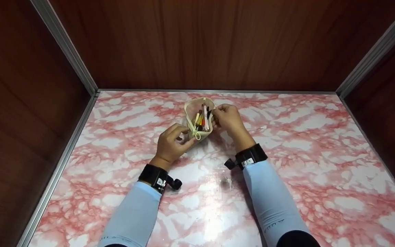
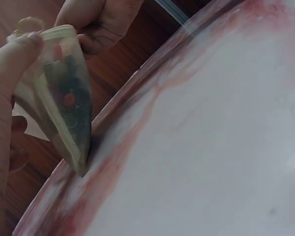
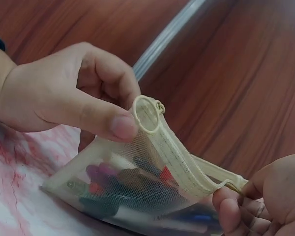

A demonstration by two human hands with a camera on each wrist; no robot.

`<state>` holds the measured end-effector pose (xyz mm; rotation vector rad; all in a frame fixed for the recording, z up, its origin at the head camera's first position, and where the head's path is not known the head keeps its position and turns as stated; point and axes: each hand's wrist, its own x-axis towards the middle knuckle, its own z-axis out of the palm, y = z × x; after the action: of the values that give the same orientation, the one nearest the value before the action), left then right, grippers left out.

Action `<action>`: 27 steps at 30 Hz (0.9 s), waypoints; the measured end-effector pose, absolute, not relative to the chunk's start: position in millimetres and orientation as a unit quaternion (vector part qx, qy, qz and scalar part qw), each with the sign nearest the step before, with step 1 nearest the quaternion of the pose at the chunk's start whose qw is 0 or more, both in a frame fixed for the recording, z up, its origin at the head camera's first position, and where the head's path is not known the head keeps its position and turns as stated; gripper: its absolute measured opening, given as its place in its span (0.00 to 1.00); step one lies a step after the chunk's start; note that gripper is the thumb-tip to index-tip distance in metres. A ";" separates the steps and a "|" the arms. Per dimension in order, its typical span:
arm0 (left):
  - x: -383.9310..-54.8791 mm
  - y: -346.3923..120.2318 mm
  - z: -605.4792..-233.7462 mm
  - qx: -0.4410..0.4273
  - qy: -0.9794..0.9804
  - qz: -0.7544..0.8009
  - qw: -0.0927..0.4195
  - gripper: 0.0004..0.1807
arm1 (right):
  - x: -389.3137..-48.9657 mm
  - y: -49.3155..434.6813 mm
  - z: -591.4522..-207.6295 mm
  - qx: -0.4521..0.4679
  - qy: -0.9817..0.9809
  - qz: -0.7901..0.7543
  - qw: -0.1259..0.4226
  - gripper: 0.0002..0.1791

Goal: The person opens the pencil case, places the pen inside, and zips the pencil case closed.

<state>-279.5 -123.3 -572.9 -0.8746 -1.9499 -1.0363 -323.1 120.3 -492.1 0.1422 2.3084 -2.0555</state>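
Note:
A pale yellow mesh zip pouch [image 1: 190, 107] stands on the table with its mouth spread wide. Several pens and markers [image 1: 203, 118] lie inside; through the mesh [image 3: 132, 196] red, purple and dark ones show. My left hand [image 1: 171, 142] pinches the near left edge of the pouch between thumb and fingers, beside the round zip pull [image 3: 136, 110]. On the other side, my right hand [image 1: 230, 118] grips the right edge of the opening with thumb and fingertips. In the left wrist view the pouch [image 2: 71, 98] tapers toward its bottom on the table.
The table [image 1: 303, 171] has a red and white marbled top. Dark wood panels [image 1: 197, 44] enclose it at the back and both sides, joined by grey metal strips [image 1: 70, 51]. Each wrist wears a black camera band [image 1: 252, 156].

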 end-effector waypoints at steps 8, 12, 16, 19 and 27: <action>-280.6 -120.6 -573.9 -0.334 -0.743 -0.417 0.403 0.09 | -321.0 120.0 -485.9 0.010 0.778 -0.628 -0.006 0.06; -281.1 -121.4 -574.0 -0.327 -0.741 -0.428 0.401 0.08 | -313.4 121.5 -473.8 -0.050 0.821 -0.568 -0.038 0.06; -281.0 -121.2 -573.1 -0.327 -0.739 -0.419 0.413 0.07 | -301.0 119.7 -458.7 -0.160 0.864 -0.477 0.001 0.06; -281.3 -120.8 -572.7 -0.329 -0.737 -0.414 0.421 0.06 | -290.3 114.3 -449.0 -0.241 0.873 -0.421 0.051 0.05; -280.6 -120.1 -574.4 -0.337 -0.737 -0.413 0.415 0.06 | -273.3 93.7 -443.5 -0.350 0.890 -0.285 0.054 0.11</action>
<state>-280.6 -120.1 -574.4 -0.8479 -1.8523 -1.0366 -273.3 93.7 -443.5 -1.0646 2.7055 -0.8673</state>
